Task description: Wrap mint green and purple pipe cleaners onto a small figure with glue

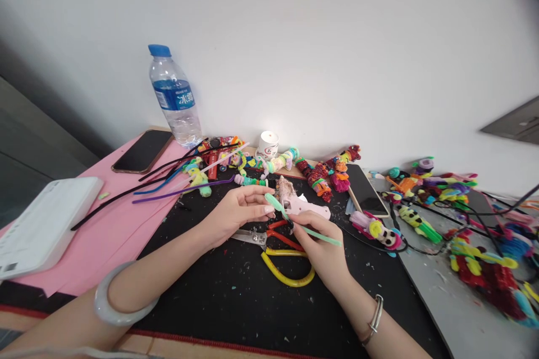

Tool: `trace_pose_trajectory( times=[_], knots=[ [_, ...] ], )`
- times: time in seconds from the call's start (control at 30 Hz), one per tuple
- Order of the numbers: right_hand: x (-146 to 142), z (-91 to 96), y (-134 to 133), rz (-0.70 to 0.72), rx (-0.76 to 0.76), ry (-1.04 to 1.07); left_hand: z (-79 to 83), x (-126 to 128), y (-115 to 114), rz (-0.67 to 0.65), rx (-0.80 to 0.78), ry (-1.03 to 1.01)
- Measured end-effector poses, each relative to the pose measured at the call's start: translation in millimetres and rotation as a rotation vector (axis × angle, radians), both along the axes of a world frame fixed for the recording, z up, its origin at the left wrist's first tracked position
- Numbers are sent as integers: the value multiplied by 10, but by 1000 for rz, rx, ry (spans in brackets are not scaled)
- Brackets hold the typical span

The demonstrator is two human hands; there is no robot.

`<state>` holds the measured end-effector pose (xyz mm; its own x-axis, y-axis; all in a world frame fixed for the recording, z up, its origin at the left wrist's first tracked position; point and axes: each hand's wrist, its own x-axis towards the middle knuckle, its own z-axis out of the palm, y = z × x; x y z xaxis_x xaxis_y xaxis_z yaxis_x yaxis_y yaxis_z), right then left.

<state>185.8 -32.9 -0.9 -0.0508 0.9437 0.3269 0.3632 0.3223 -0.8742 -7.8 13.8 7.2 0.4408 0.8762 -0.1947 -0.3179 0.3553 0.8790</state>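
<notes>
A light green pipe cleaner (322, 236), bent into a small loop at one end, is between my hands above the black mat. My right hand (322, 244) pinches it near the middle, and its straight end sticks out to the right past the fingers. My left hand (242, 213) has thumb and fingertips closed at the looped end. Beneath and between the hands lie scissors (288, 277) with yellow and red handles, partly covered by my right hand. Just behind my fingers rests a pale pink glue gun (311, 208), its lower part partly hidden.
Colourful pipe-cleaner figures (322, 179) line the back and crowd the right side. A water bottle (174, 95), a phone (143, 151) and a white box (46, 224) stand or lie left. Another phone (366, 190) and black cables are right. A paper cup (268, 145) stands behind.
</notes>
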Motion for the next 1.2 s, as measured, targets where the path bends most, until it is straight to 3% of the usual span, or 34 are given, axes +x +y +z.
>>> trace_pose_trajectory(
  times=[0.23, 0.47, 0.63, 1.0, 1.2],
  knots=[
    [-18, 31, -8, 34, -85, 104, -10, 5, -5, -49, -27, -7],
    [-45, 58, -14, 151, -136, 117, -21, -17, 16, -86, 153, 121],
    [-51, 47, -20, 213, -130, 124, 45, -9, -7, -41, 309, 172],
    [-42, 71, -34, 330, -120, 88, 39, -10, -20, -14, 332, 348],
    [-61, 83, -36, 272, -120, 14, 53, 32, -41, 23, 131, 158]
  ],
)
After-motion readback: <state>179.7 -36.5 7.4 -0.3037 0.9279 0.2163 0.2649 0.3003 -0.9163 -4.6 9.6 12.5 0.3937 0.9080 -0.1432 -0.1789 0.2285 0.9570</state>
